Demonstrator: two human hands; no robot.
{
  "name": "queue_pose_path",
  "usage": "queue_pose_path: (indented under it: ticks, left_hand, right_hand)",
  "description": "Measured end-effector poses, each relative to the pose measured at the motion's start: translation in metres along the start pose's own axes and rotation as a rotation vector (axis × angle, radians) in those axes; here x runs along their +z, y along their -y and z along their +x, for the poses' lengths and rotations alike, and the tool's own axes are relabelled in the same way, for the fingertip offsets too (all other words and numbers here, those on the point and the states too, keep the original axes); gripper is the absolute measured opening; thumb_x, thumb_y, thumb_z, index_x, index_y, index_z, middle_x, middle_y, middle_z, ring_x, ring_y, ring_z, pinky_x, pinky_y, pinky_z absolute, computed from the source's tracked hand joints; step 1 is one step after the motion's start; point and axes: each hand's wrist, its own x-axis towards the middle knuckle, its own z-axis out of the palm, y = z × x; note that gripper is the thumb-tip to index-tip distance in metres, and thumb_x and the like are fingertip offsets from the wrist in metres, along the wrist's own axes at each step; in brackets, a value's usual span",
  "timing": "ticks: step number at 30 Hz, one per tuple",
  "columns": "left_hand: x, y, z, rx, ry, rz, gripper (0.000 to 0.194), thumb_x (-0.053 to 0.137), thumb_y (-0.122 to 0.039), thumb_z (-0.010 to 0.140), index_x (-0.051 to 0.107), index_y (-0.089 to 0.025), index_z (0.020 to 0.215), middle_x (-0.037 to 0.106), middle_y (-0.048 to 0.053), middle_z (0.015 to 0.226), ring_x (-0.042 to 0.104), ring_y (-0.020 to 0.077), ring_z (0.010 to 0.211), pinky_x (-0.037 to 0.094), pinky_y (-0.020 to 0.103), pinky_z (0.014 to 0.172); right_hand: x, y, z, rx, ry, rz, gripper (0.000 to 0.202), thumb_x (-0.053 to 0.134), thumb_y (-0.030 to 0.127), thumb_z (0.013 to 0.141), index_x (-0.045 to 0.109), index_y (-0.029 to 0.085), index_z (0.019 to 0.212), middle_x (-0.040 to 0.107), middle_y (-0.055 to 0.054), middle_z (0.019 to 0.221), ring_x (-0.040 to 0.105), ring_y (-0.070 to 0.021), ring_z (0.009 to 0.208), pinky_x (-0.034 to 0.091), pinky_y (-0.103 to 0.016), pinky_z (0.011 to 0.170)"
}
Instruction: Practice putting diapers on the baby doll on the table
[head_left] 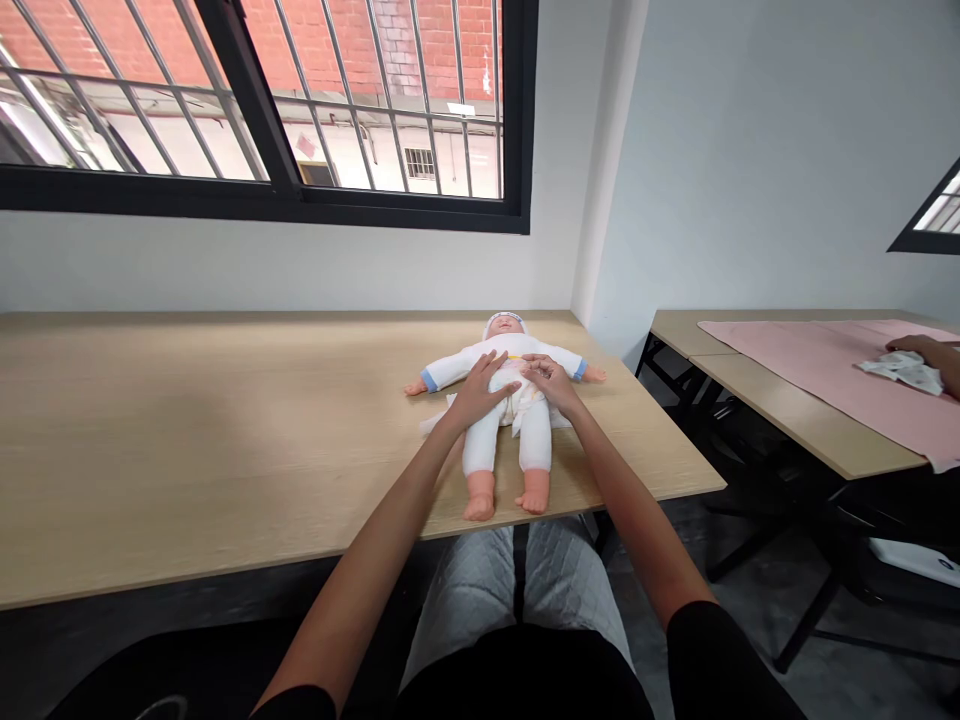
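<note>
A baby doll [535, 443] in white clothes with blue cuffs lies on its back on the wooden table [225, 430], head away from me, feet near the front edge. A white diaper [561, 418] is under and around its hips, its sides spread on the table. My left hand [484, 389] lies on the doll's belly with its fingers spread. My right hand [551, 381] is at the other side of the belly, fingers bent together at the diaper's upper edge; what they pinch is too small to make out.
To the right stands another table [862, 455] with a pink cloth [817, 375]. A person's hand [926, 352] rests there by a white patterned cloth [904, 370]. A barred window [292, 205] is in the wall behind my table.
</note>
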Motion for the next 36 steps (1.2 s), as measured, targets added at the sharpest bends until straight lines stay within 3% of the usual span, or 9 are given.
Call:
queue_pose_path:
  ticks: [7,10,13,15,19,24,30,33,36]
  left_hand:
    - [0.001,0.003,0.001,0.003,0.003,0.001,0.073,0.051,-0.060,0.087,0.036,-0.024,0.149,0.023,0.007,0.161,0.019,0.0258,0.149,0.018,0.042,0.121]
    - [0.001,0.003,0.001,0.008,-0.003,0.000,0.072,0.052,-0.059,0.087,0.036,-0.024,0.148,0.028,0.006,0.159,0.017,0.0249,0.149,0.017,0.042,0.122]
    - [0.002,0.003,0.001,0.003,-0.002,0.002,0.072,0.052,-0.057,0.088,0.035,-0.023,0.149,0.031,0.005,0.158,0.016,0.0235,0.149,0.016,0.040,0.122]
    - [0.002,0.003,0.000,-0.005,0.000,0.000,0.071,0.051,-0.057,0.089,0.035,-0.023,0.149,0.030,0.005,0.158,0.017,0.0234,0.149,0.016,0.040,0.122]
    - [0.002,0.003,0.000,-0.011,-0.010,0.003,0.070,0.049,-0.057,0.090,0.035,-0.024,0.149,0.030,0.005,0.158,0.018,0.0241,0.149,0.017,0.041,0.122]
    - [0.002,0.003,0.000,-0.009,-0.011,0.017,0.068,0.048,-0.056,0.090,0.035,-0.025,0.149,0.030,0.004,0.158,0.019,0.0243,0.149,0.017,0.042,0.122]
    - [0.000,-0.002,0.001,0.058,-0.077,0.181,0.063,0.044,-0.054,0.093,0.039,-0.019,0.145,0.030,0.012,0.157,0.019,0.0302,0.148,0.022,0.050,0.119]
    - [0.003,-0.025,0.002,0.240,-0.179,0.362,0.045,0.049,-0.045,0.093,0.055,-0.015,0.127,0.048,0.016,0.144,0.031,0.0319,0.142,0.028,0.051,0.115]
    - [0.020,-0.056,0.004,0.476,-0.019,0.532,0.021,0.055,-0.034,0.092,0.065,-0.017,0.099,0.068,0.012,0.109,0.053,0.0296,0.120,0.035,0.050,0.108]
  right_hand:
    - [-0.001,0.000,0.002,-0.013,0.008,-0.007,0.033,0.068,0.051,0.072,0.064,0.020,0.080,0.064,-0.011,0.121,0.058,-0.0233,0.113,0.044,-0.038,0.101]
    - [-0.015,-0.001,0.004,0.031,-0.077,-0.079,0.030,0.058,0.049,0.078,0.061,0.020,0.087,0.066,-0.008,0.114,0.062,-0.0205,0.103,0.049,-0.034,0.091]
    - [-0.040,-0.004,0.000,0.124,-0.176,-0.323,0.022,0.056,0.041,0.080,0.060,0.019,0.084,0.069,-0.007,0.096,0.063,-0.0215,0.091,0.048,-0.035,0.086]
    - [-0.056,-0.006,-0.006,0.198,-0.035,-0.447,0.019,0.063,0.037,0.076,0.063,0.019,0.078,0.070,-0.007,0.087,0.063,-0.0229,0.084,0.048,-0.035,0.081]
    - [-0.075,-0.007,-0.018,0.288,0.409,-0.422,0.025,0.074,0.042,0.068,0.070,0.019,0.077,0.071,-0.004,0.080,0.062,-0.0203,0.071,0.047,-0.030,0.067]
    - [-0.080,-0.005,-0.019,0.356,0.584,-0.404,0.027,0.076,0.043,0.064,0.067,0.018,0.065,0.061,0.002,0.058,0.050,-0.0129,0.051,0.040,-0.026,0.055]
    - [-0.075,-0.006,-0.017,0.429,0.194,-0.106,0.016,0.072,0.019,0.066,0.062,0.017,0.078,0.067,-0.002,0.075,0.061,-0.0139,0.063,0.050,-0.025,0.061]
    - [-0.073,-0.006,-0.016,0.450,0.116,-0.056,0.016,0.065,0.016,0.072,0.057,0.016,0.085,0.066,-0.002,0.079,0.064,-0.0130,0.065,0.052,-0.023,0.062]
    - [-0.072,-0.007,-0.016,0.441,0.052,-0.020,0.018,0.061,0.012,0.072,0.055,0.017,0.089,0.064,0.000,0.078,0.063,-0.0114,0.066,0.053,-0.022,0.064]
